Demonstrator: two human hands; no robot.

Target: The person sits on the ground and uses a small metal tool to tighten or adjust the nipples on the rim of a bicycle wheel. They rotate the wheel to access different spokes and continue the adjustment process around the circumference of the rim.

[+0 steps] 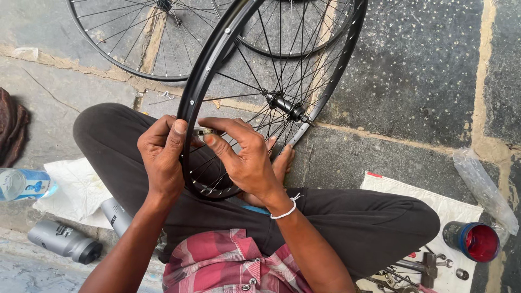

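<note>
Left: plastic bottle (21,183), grey bottle (64,241) on the floor. Our left hand (161,157) grips the black rim (202,81), fingers curled round it. Our right hand (244,154) pinches a small metal tool (202,132) at a spoke (239,64). Wheel stands between our knees, spokes all fitted; adjusting seems underway. Right: red-lined tin (473,241).

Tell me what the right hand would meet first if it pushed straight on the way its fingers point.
The right hand points left toward the black wheel rim. Its fingertips already pinch a small metal tool there; just beyond waits the left hand. Depth is uncertain.
</note>
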